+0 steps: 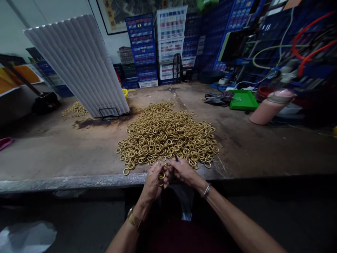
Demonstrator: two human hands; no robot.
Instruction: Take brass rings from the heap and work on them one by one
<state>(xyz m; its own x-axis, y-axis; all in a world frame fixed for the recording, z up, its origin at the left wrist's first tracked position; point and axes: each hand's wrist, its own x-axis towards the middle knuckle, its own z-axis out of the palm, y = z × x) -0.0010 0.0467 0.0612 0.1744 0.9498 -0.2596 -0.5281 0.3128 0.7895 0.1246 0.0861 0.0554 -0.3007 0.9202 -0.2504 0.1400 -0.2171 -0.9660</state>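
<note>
A broad pile of brass-coloured rings (pixel 168 133) lies on the worktable (pixel 79 151), close to its front edge. My left hand (pixel 155 179), with a watch on its wrist, is closed around a few of the brass rings (pixel 162 177). Beside it, my right hand (pixel 183 171) grips a slim dark tool (pixel 176 158), of which only a short end shows above the fingers; its kind cannot be made out. Both hands meet just over the table edge, fingertips almost touching around one ring. The bracelet (pixel 206 190) sits on my right wrist.
A tall white corrugated panel (pixel 76 63) stands on the table at the left, with more rings (pixel 76 109) behind it. Stacked blue crates (pixel 142 45) and white crates (pixel 171 45) rise at the back. Towards the right are a green tray (pixel 243 99) and a pink cylinder (pixel 271 105).
</note>
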